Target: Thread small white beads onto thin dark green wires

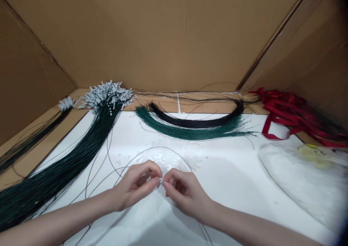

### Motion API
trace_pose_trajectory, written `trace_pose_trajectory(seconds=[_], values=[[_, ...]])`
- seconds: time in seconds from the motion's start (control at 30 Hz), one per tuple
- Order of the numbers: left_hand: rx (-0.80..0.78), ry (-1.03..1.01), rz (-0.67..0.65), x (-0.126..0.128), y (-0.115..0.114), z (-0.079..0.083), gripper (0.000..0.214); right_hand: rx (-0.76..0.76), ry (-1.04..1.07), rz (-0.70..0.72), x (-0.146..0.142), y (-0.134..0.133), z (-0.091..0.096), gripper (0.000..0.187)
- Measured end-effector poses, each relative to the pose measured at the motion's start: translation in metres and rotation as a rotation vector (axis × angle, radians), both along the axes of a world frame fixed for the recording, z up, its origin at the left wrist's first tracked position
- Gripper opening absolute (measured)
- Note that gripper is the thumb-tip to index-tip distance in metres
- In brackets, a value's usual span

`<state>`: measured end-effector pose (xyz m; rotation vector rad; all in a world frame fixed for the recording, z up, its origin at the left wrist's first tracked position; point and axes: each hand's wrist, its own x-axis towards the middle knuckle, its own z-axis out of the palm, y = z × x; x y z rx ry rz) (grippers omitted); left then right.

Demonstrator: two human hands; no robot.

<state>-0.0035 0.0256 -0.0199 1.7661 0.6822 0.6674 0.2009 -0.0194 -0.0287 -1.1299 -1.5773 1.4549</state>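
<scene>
My left hand (140,183) and my right hand (187,193) meet near the middle of the white surface, fingertips almost touching. Both are closed in a pinch. Between the fingertips a tiny pale and dark bit (160,183) shows, too small to make out fully; it looks like the end of a thin wire. A thin dark wire (160,147) arches up behind the hands, and more strands pass under the left forearm and below the right wrist. Small clear or white beads (160,159) lie scattered just beyond my fingers.
At left lies a large bundle of dark green wires (89,151) tipped with white beads (108,95), beside a smaller bundle (66,103). Green wires (190,132) and black wires (195,122) curve at the back. Red ribbons (285,108) and a clear plastic bag (299,177) are right. Cardboard walls (163,35) surround.
</scene>
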Motion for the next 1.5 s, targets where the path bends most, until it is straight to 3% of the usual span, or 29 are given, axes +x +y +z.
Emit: trace_pose_trajectory(seconds=[0.13,0.6,1.0,1.5], values=[[0.078,0.025,0.009,0.0042,-0.0021,0.0053,0.009,-0.004,0.017,-0.008,-0.0009,0.0002,-0.0018,0.013],[-0.014,-0.015,0.034,0.0019,0.0036,0.0035,0.012,-0.036,0.016,-0.053,-0.0023,-0.0019,0.0007,0.013],[0.065,0.006,0.001,0.0017,0.0019,0.0050,0.013,-0.005,-0.026,-0.051,-0.0040,-0.0012,-0.0007,0.011],[0.093,0.016,0.078,0.0054,0.0012,0.0038,0.006,0.035,0.000,-0.071,-0.0038,0.0001,-0.0009,0.010]])
